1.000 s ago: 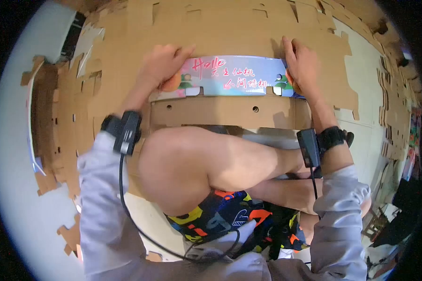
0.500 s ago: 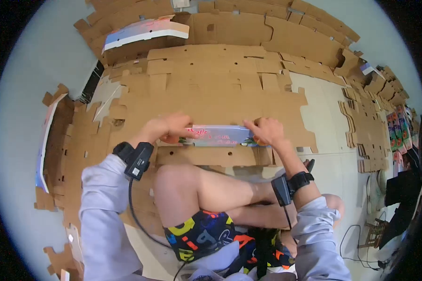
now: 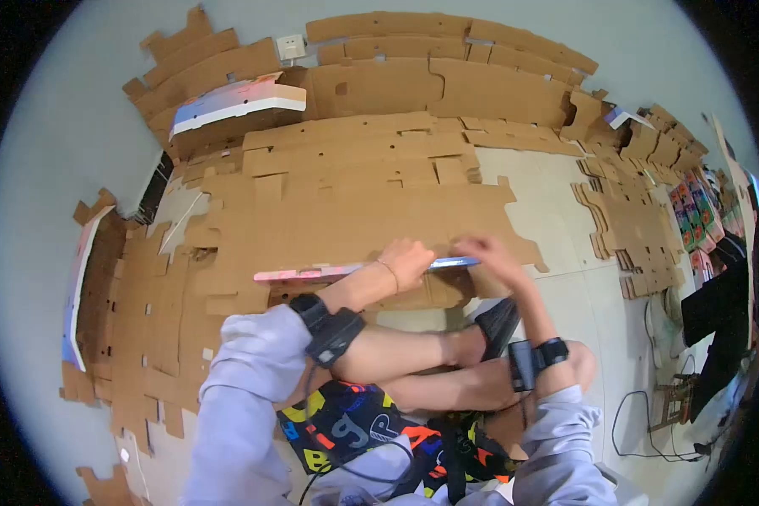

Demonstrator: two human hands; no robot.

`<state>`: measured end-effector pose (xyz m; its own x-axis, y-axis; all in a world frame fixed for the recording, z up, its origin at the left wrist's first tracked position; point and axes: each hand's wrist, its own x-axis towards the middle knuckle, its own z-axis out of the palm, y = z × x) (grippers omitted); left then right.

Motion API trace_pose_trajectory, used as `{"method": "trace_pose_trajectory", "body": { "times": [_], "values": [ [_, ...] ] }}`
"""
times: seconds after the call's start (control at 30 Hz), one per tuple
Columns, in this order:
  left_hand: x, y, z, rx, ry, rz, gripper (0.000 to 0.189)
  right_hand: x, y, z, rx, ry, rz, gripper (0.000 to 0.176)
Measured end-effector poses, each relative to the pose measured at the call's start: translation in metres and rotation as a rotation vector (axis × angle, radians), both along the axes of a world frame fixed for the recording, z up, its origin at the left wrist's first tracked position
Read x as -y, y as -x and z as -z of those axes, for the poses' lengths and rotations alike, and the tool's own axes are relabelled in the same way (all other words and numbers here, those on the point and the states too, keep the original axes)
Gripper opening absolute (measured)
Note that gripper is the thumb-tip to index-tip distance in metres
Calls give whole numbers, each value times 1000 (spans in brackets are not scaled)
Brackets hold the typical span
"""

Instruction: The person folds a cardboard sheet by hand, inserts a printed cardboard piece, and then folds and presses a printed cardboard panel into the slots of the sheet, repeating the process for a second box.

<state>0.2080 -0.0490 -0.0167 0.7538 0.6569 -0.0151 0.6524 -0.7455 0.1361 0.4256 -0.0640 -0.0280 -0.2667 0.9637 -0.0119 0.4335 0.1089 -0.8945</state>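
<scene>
A cardboard box blank (image 3: pixel 363 297), brown on the side facing me, lies across in front of my crossed legs. Its printed edge flap, pink and white at the left end (image 3: pixel 288 277) and blue at the right end (image 3: pixel 454 263), now shows as a thin strip. My left hand (image 3: pixel 406 263) is closed at the middle of this flap, fingers curled over its upper edge. Close beside it, my right hand (image 3: pixel 487 255) is at the right end of the flap, its fingers smeared by motion. A black strap with a device sits on each forearm.
Flat brown cardboard sheets (image 3: pixel 346 211) cover much of the tiled floor (image 3: pixel 523 198). More cardboard leans against the back wall, with a printed piece (image 3: pixel 240 103) at the back left and another (image 3: pixel 83 287) at the left. Stacked cut cardboard (image 3: pixel 637 228), printed packs (image 3: pixel 696 211) and cables are on the right.
The printed flap has turned from facing me to nearly edge-on. My left hand has moved right along it, towards my right hand. The view has shifted, and a dark shoe now shows.
</scene>
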Motion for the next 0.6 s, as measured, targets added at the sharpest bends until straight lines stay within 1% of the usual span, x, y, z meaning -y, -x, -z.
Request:
{"method": "trace_pose_trajectory", "body": {
  "times": [0.07, 0.13, 0.2, 0.23, 0.3, 0.33, 0.43, 0.47, 0.5, 0.57, 0.6],
  "values": [
    [23, 13, -32, -35, -12, 21, 32, 16, -37, -28, -643, 323, 121, 35],
    [41, 25, -62, -67, -32, 25, 34, 5, -86, -22, -389, 160, 372, 49],
    [66, 45, -68, 67, -176, 136, 34, -4, -135, -8, 366, -47, 470, 63],
    [80, 53, -66, 140, -250, 191, 34, -1, -144, -1, 443, 122, 466, 66],
    [103, 63, -49, 167, -304, 244, 38, 0, -156, 17, 588, 456, 444, 73],
    [111, 65, -42, 181, -332, 268, 40, 5, -166, 55, 699, 268, 513, 77],
    [128, 64, -40, 126, -225, 227, 39, 21, -123, 44, 1082, -76, 439, 77],
    [133, 64, -38, 122, -244, 217, 38, 13, -121, 53, 963, -165, 307, 75],
    [136, 63, -36, 118, -270, 209, 38, 11, -112, 56, 942, -11, 251, 75],
    [136, 63, -35, 124, -304, 199, 37, 6, -75, 31, 892, 272, 149, 74],
    [137, 64, -33, 133, -305, 191, 38, 4, -70, 34, 910, 244, 172, 74]
  ]
}}
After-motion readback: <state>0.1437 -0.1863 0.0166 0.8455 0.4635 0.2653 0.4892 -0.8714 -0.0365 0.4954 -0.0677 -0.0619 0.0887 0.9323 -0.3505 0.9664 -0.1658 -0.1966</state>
